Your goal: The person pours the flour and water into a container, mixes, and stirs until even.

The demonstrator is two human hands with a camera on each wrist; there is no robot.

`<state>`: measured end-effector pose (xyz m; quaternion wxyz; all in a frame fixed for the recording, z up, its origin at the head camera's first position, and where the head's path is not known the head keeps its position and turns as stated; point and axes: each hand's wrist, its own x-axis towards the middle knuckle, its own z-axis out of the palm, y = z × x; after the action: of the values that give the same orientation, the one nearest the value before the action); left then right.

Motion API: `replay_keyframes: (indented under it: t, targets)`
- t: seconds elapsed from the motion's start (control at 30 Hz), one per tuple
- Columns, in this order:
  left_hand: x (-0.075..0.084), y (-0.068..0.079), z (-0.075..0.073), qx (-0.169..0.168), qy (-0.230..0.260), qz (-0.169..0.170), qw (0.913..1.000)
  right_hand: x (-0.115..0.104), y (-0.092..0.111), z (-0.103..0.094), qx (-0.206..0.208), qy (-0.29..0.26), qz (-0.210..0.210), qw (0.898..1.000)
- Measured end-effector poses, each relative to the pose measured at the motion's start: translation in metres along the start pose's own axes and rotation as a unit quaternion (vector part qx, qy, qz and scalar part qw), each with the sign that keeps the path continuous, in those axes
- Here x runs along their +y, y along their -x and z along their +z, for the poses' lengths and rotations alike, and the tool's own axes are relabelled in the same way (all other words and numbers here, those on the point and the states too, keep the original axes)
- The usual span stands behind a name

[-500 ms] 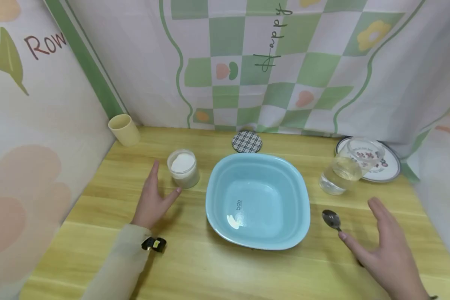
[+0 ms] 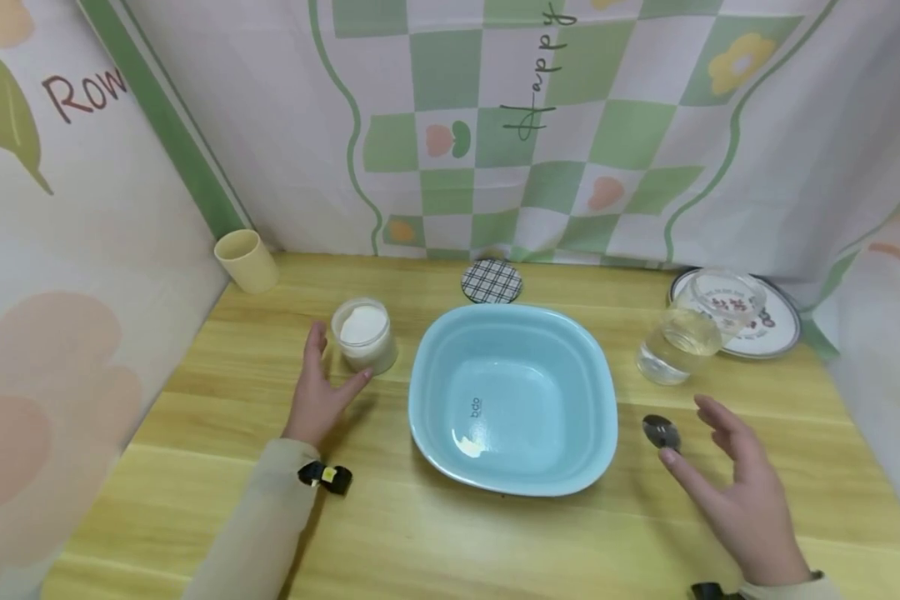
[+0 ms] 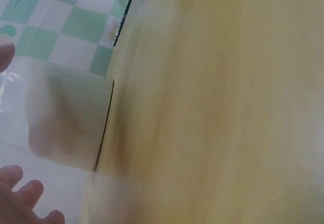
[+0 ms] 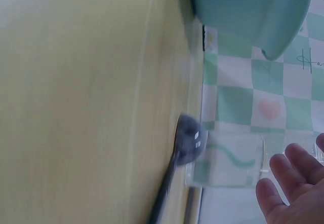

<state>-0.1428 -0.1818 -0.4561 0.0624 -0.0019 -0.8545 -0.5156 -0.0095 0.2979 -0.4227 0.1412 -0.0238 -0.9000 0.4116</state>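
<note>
My left hand (image 2: 321, 396) reaches toward a clear jar of white powder (image 2: 366, 337), thumb and fingers spread on either side of its near edge. In the left wrist view, the jar (image 3: 68, 115) stands between the thumb and the fingertips. Over on the right, my right hand (image 2: 742, 492) hovers above a dark metal spoon (image 2: 661, 432) with thumb and fingers apart, covering its handle in the head view. The right wrist view shows the spoon (image 4: 188, 140) lying on the table. Beyond this hand is a glass of clear liquid (image 2: 675, 346).
A light blue basin (image 2: 513, 475) sits between the hands. Behind it lies a checked round coaster (image 2: 492, 282). A yellow cup (image 2: 246, 262) stands at the back left, and a patterned plate (image 2: 783, 333) lies at the back right. Printed cloth (image 2: 525, 192) hangs along the table's back edge.
My left hand has moved right and closer to the powder jar. My right hand has shifted left over the spoon, so its handle is now hidden in the head view.
</note>
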Motion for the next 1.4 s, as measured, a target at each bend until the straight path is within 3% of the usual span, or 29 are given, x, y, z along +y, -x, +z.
replay_keyframes:
  t: [0.3, 0.5, 0.8, 1.03, 1.2, 1.4]
  targets:
    - [-0.006, -0.015, 0.009, -0.010, 0.037, -0.016, 0.9991, -0.012, -0.009, 0.019, -0.002, -0.032, 0.018, 0.999]
    - [-0.011, -0.025, 0.013, -0.016, 0.049, -0.020, 0.9984, -0.011, -0.016, 0.036, 0.020, -0.092, 0.010, 0.995]
    - [-0.015, -0.033, 0.018, 0.001, 0.060, -0.015, 0.9981, -0.017, -0.030, 0.058, 0.018, -0.158, 0.034, 0.987]
    - [-0.017, -0.038, 0.025, 0.018, 0.066, -0.006, 0.9976, -0.026, -0.046, 0.073, 0.047, -0.224, 0.087, 0.970]
    - [-0.014, -0.039, 0.027, 0.029, 0.073, -0.003, 0.9969, -0.029, -0.055, 0.081, 0.072, -0.242, 0.104, 0.962]
    - [-0.013, -0.039, 0.029, 0.032, 0.072, -0.010, 0.9968, -0.028, -0.056, 0.082, 0.074, -0.264, 0.119, 0.954]
